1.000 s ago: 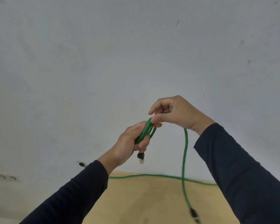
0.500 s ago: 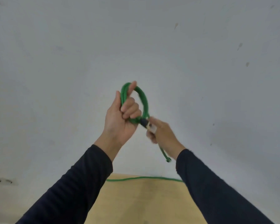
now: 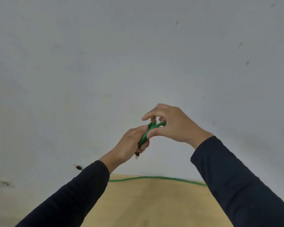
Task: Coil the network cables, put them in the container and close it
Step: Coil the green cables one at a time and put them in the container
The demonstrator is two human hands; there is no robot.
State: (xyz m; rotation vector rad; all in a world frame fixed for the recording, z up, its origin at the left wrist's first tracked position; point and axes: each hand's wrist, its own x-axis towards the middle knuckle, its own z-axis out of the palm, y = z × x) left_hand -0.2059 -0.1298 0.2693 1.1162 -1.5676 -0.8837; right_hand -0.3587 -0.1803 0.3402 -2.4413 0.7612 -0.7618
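A green network cable (image 3: 148, 131) is bunched in coils between both hands, held up in front of a pale wall. My left hand (image 3: 132, 142) is closed around the lower part of the coils, and a dark plug (image 3: 137, 155) with a clear tip pokes out under its fingers. My right hand (image 3: 172, 124) pinches the upper loops with thumb and fingers. More green cable (image 3: 156, 178) lies along the far edge of the wooden table (image 3: 146, 202). No container is in view.
A pale grey wall (image 3: 138, 63) fills most of the view. A small dark plug end (image 3: 78, 167) shows to the left of my left sleeve, against the wall. Both dark sleeves cover the table's sides.
The coil has come down from its raised position. My right hand moved from below the loop up onto its upper turns, and my left hand has tipped lower.
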